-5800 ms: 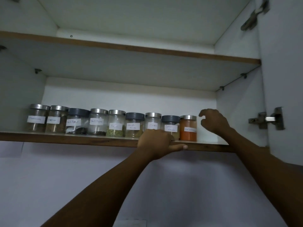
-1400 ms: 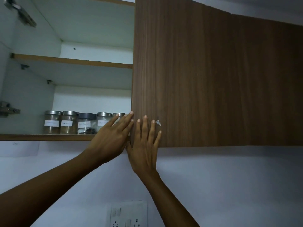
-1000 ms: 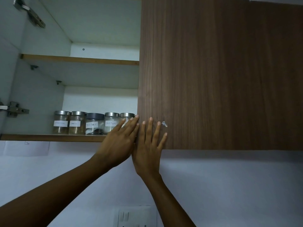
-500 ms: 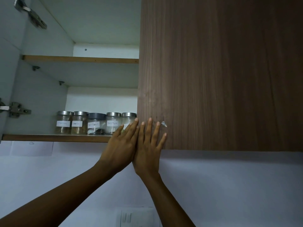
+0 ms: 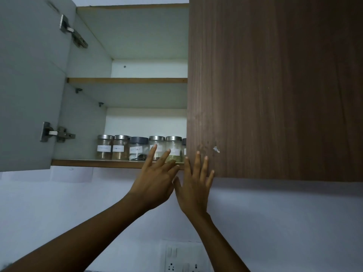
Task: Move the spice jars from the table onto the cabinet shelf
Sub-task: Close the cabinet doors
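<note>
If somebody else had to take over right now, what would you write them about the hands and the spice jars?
Left hand: open, fingers spread, holding nothing, raised in front of the shelf edge.
Right hand: open, straight fingers against the lower corner of the brown wood-grain cabinet door, which looks shut.
Glass spice jars with white labels: in a row on the lower wooden-edged shelf; five show fully, and a sixth peeks out beside the door.
Done: the jars in sight are shelved.
Left: the grey left door stands open, so probably close it. The table is out of view, so check it for more jars.
</note>
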A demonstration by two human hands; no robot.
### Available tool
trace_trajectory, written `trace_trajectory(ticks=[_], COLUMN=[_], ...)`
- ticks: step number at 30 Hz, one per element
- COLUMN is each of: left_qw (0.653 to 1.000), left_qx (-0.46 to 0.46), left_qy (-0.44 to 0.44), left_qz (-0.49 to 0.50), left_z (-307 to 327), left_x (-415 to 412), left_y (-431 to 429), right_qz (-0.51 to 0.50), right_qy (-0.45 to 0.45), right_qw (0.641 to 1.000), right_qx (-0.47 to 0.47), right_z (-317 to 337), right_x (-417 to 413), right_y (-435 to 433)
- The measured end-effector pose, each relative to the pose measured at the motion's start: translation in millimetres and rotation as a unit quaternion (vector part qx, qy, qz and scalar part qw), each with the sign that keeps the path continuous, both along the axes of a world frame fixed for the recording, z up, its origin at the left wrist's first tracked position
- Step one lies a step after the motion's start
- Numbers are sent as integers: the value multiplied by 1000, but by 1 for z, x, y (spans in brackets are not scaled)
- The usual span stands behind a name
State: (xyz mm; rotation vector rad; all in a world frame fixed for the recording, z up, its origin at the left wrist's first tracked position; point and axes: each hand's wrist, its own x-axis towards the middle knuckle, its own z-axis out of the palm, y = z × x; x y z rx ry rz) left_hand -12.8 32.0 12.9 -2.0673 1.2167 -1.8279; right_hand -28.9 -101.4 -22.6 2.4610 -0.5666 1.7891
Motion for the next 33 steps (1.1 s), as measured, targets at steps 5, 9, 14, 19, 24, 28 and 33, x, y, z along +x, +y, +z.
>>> trace_trajectory(ticks=[5, 9, 14, 19, 24, 28, 33], left_qw=[999, 998, 995, 976, 942, 916, 889], left_qx=[-18, -33, -65, -212, -328, -396, -436], left_qy=[12, 1, 14, -34, -59, -18, 132], left_qz=[36, 46, 75, 26, 32, 67, 50], left_z=[14, 20, 28, 40, 59, 65, 52], left_x=[-9, -16, -26, -61, -88, -79, -63], left_y=[72, 139, 218, 294, 373, 432, 468], right_qz=[84, 124, 187, 253, 322, 362, 376], right_qy=[4, -10, -2, -16, -45, -51, -37], right_qw=[993, 985, 975, 963, 945, 931, 926], right_qx=[87, 120, 120, 89, 34, 26, 18], right_z=[-6, -8, 2, 15, 34, 48, 51], right_x=[-10, -17, -23, -34, -50, -56, -57], right_y=[48, 110, 197, 279, 355, 403, 442])
